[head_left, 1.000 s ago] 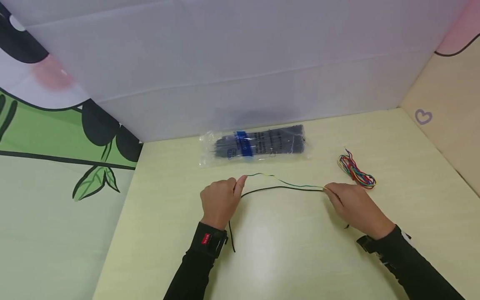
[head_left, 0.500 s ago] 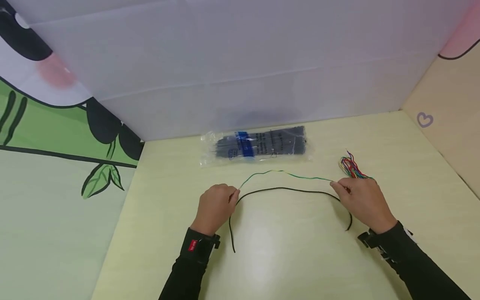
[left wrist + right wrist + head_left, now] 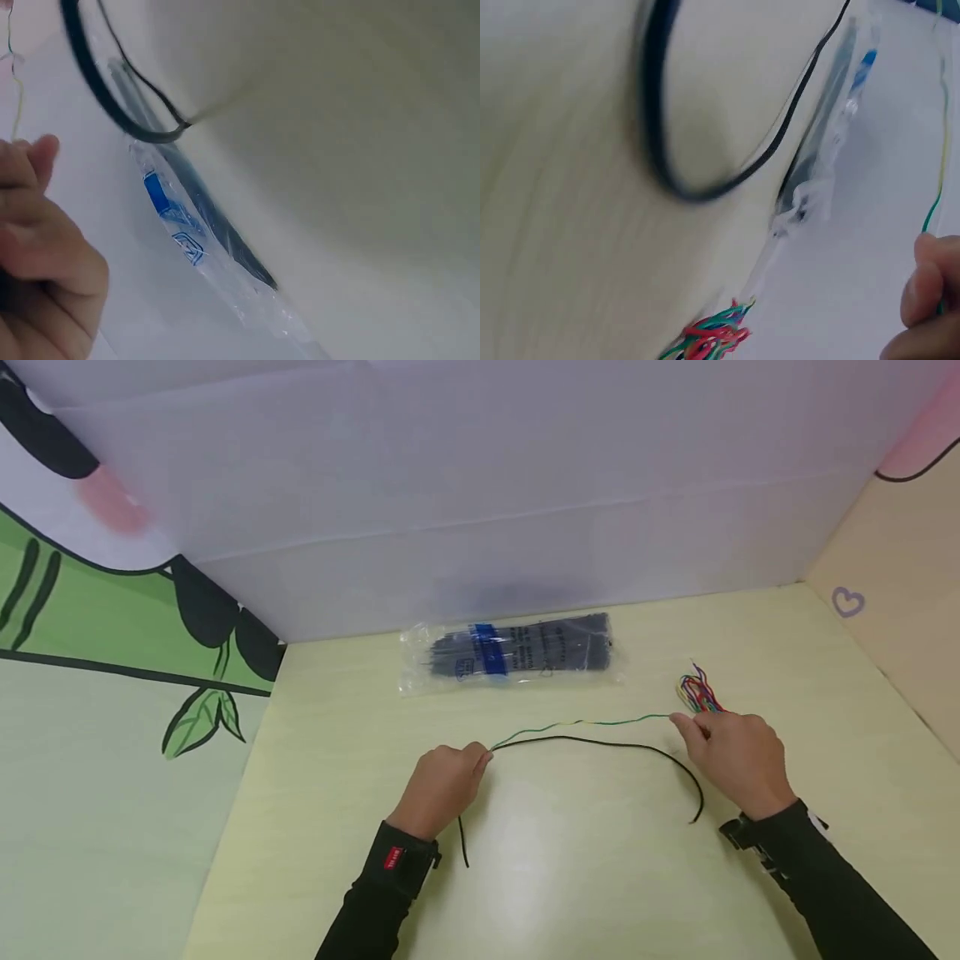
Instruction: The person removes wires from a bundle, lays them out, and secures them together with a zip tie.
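Note:
A thin green-and-yellow wire [image 3: 577,722] runs between both hands over the table. My left hand [image 3: 442,785] pinches its left end between thumb and curled fingers. In the right wrist view, my right hand [image 3: 934,300] pinches the other end between thumb and finger. The wire bows slightly and shows small kinks. Just below it in the head view, a black cord [image 3: 611,743] lies in a wide arc on the table. My left hand overlaps part of that cord, while its right end curls free near my right hand [image 3: 738,764].
A clear plastic bag [image 3: 525,647] of dark, thin strips with a blue band lies along the back wall. A bundle of multicoloured wires [image 3: 699,692] sits just behind my right hand, partly covered by it. Walls [image 3: 480,552] border the table at back and right.
My right hand has shifted right and away, over the front of the wire bundle, uncovering the black cord's right end. My left hand is lower, its thumb no longer raised. Both keep hold of the wire.

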Demonstrator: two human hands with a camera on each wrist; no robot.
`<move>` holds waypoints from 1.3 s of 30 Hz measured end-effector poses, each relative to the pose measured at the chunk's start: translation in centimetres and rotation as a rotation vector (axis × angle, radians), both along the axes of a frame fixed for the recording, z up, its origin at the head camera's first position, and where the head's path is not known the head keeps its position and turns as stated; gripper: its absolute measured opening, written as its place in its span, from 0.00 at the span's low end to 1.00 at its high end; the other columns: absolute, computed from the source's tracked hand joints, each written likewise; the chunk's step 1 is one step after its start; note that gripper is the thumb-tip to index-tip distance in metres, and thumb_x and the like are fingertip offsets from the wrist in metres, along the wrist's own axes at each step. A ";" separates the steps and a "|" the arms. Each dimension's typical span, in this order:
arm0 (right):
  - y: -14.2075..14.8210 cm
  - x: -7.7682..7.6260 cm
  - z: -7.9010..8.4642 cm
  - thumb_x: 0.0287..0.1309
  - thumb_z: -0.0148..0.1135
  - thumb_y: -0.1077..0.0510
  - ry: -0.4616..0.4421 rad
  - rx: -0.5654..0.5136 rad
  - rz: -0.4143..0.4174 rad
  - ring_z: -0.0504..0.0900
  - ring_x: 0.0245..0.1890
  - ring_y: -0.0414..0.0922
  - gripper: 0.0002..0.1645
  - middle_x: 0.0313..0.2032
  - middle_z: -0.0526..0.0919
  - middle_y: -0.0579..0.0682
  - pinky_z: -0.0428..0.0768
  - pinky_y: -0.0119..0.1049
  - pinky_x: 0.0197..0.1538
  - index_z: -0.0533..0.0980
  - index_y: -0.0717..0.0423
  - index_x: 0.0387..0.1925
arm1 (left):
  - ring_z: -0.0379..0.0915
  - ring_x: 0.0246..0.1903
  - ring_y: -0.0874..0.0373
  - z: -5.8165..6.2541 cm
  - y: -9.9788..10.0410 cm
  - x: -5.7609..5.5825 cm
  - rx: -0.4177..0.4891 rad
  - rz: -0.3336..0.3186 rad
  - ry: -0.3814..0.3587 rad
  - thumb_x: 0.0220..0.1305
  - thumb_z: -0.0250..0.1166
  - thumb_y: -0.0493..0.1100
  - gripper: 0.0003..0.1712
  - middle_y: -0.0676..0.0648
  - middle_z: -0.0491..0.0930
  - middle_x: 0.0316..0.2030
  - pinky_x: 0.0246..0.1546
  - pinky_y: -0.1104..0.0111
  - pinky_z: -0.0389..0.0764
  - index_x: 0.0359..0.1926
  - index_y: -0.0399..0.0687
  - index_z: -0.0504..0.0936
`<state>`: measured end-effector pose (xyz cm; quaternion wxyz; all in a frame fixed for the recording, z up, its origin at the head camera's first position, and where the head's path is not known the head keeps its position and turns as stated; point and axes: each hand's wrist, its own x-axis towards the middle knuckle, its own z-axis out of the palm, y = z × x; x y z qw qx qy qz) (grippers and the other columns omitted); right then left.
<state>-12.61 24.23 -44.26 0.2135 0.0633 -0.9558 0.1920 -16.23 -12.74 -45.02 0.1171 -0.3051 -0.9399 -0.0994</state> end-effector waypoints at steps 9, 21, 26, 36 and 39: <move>-1.3 -0.8 -0.9 0.69 0.53 0.60 -0.133 -0.012 0.119 0.54 0.14 0.35 0.17 0.14 0.64 0.41 0.52 0.29 0.22 0.73 0.52 0.21 | 0.54 0.10 0.63 -0.7 0.0 -0.3 -0.187 0.038 0.068 0.66 0.63 0.41 0.14 0.52 0.64 0.09 0.11 0.72 0.52 0.23 0.45 0.75; -0.9 -0.5 -1.8 0.66 0.56 0.63 -0.255 0.007 0.170 0.63 0.24 0.38 0.10 0.21 0.70 0.42 0.61 0.29 0.27 0.79 0.51 0.30 | 0.70 0.16 0.54 1.7 2.0 -1.6 -0.402 0.187 -0.268 0.62 0.67 0.54 0.18 0.49 0.75 0.16 0.16 0.62 0.73 0.22 0.48 0.83; -0.6 -0.8 -2.2 0.66 0.56 0.63 -0.263 0.045 0.200 0.63 0.28 0.39 0.10 0.23 0.69 0.44 0.63 0.30 0.30 0.79 0.52 0.29 | 0.72 0.17 0.53 2.2 2.7 -2.0 -0.392 0.205 -0.334 0.64 0.65 0.46 0.13 0.46 0.79 0.20 0.16 0.61 0.72 0.24 0.45 0.83; 0.0 -0.2 -1.4 0.61 0.61 0.61 -0.387 0.117 0.167 0.68 0.29 0.42 0.05 0.26 0.74 0.46 0.66 0.33 0.30 0.79 0.53 0.29 | 0.65 0.14 0.58 0.7 1.6 -1.5 -0.314 0.213 -0.243 0.60 0.65 0.37 0.14 0.48 0.73 0.15 0.11 0.65 0.65 0.18 0.44 0.78; -0.1 -0.5 -1.5 0.58 0.64 0.63 -0.417 0.125 0.175 0.67 0.26 0.40 0.08 0.23 0.72 0.45 0.63 0.31 0.27 0.76 0.51 0.24 | 0.68 0.15 0.57 0.5 1.4 -1.6 -0.309 0.191 -0.202 0.58 0.65 0.32 0.12 0.46 0.76 0.16 0.12 0.63 0.70 0.19 0.44 0.79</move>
